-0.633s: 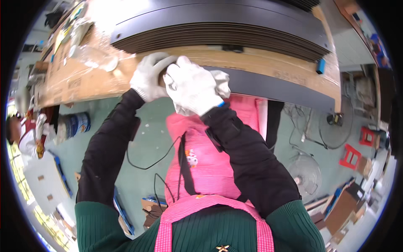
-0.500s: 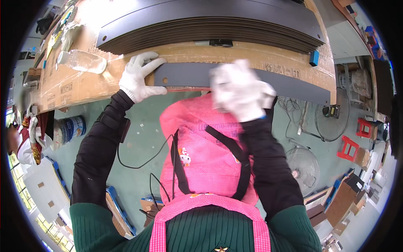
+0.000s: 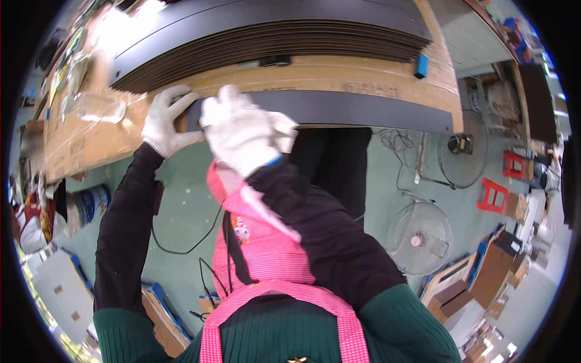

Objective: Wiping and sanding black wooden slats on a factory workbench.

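A long, flat dark grey panel (image 3: pixel 357 109) lies along the near edge of the cardboard-covered table. My left hand (image 3: pixel 166 121), in a white glove, grips the panel's left end, thumb at the near edge and fingers at the far side. Pressed onto the panel close by is my gloved right hand (image 3: pixel 239 130), closed on a white cloth (image 3: pixel 283 130) that sticks out on its right side. The right hand covers part of the panel's left end. Behind the panel rises a stack of similar dark panels (image 3: pixel 272 45).
A small blue block (image 3: pixel 421 66) sits by the stack's right end, and a clear plastic bottle (image 3: pixel 100 107) lies at the table's left. On the floor to the right are a fan (image 3: pixel 420 236), red stools (image 3: pixel 493 196) and loose cables (image 3: pixel 396 142). Another person (image 3: pixel 33 221) is at far left.
My right hand has slid left along the panel with the cloth, from near its middle to its left end. My left hand keeps its grip. The whole view has shifted slightly.
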The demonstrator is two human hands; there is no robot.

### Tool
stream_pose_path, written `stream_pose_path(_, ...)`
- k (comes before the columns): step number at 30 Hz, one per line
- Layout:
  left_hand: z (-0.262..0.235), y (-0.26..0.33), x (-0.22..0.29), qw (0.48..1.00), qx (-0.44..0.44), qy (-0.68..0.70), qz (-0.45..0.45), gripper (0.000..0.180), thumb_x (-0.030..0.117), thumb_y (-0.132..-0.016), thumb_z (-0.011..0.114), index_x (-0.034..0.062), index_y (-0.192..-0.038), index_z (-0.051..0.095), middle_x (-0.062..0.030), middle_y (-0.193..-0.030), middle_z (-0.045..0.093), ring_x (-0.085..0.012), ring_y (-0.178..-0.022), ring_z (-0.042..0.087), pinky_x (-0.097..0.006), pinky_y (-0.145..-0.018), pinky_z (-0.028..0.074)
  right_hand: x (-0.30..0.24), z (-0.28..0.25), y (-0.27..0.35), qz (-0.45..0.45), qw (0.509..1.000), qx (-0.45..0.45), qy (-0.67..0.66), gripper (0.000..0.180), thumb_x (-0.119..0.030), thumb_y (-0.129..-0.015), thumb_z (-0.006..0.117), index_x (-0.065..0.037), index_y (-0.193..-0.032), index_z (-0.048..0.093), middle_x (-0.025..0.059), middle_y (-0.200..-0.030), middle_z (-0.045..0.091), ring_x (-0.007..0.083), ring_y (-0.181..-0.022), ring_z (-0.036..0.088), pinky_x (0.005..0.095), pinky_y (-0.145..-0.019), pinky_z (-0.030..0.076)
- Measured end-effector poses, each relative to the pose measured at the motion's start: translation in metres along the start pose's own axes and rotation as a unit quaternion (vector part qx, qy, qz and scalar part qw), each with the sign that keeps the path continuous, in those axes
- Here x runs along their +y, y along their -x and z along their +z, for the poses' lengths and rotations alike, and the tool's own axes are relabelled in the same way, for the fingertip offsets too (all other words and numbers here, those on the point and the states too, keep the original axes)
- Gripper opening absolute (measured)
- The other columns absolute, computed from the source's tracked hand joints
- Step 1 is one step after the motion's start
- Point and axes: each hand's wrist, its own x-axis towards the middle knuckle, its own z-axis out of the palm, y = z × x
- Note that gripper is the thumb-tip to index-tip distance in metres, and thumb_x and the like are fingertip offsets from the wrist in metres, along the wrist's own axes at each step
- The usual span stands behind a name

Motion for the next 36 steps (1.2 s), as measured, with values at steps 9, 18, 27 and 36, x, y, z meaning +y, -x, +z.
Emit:
stream_pose_path(9, -0.002, 0.008, 0.003, 1.0, -0.001, 0.011, -0.015, 0.089, 0.026, -0.053, 0.091, 0.0092, -0.137, 0.069, -0.0177, -0.142, 0.059, -0.0403, -0.132, 0.056, -0.048, -0.112, 0.047, 0.217, -0.16, 0.077, 0.314, 0.925, 0.11, 0.185, 0.023, -0.029, -0.089, 0.067, -0.011, -0.103, 0.068, 0.0146, -0.108, 0.064, 0.0344, -0.101, 0.065, 0.0446, -0.089, 0.056)
stream_pose_path(18, 0.001, -0.005, 0.006, 1.0, 0.008, 0.015, -0.013, 0.091, 0.026, -0.051, 0.088, 0.0062, -0.137, 0.068, -0.0195, -0.142, 0.059, -0.0405, -0.133, 0.056, -0.048, -0.113, 0.047, 0.419, -0.278, 0.14, 0.486, 0.814, 0.144, 0.283, 0.042, -0.045, -0.093, 0.067, -0.013, -0.119, 0.073, 0.0242, -0.124, 0.069, 0.0436, -0.109, 0.071, 0.052, -0.094, 0.057)
stream_pose_path(27, -0.01, -0.003, 0.016, 1.0, 0.016, 0.0, -0.01, 0.083, 0.037, -0.057, 0.091, 0.0099, -0.133, 0.07, -0.0149, -0.139, 0.062, -0.0398, -0.127, 0.058, -0.05, -0.109, 0.048, 0.369, -0.355, 0.065, 0.383, 0.791, 0.144, 0.454, 0.04, -0.048, -0.1, 0.059, -0.013, -0.117, 0.07, 0.021, -0.123, 0.067, 0.0453, -0.107, 0.072, 0.0533, -0.095, 0.058)
stream_pose_path(36, -0.006, 0.001, 0.007, 0.997, 0.02, -0.006, 0.074, 0.093, 0.035, -0.055, 0.093, 0.0075, -0.14, 0.063, -0.0132, -0.139, 0.062, -0.0391, -0.126, 0.059, -0.05, -0.109, 0.048, 0.274, -0.283, 0.054, 0.233, 0.92, 0.165, 0.268, 0.036, -0.044, -0.095, 0.072, -0.009, -0.102, 0.073, 0.0162, -0.101, 0.068, 0.0395, -0.097, 0.069, 0.0463, -0.088, 0.056)
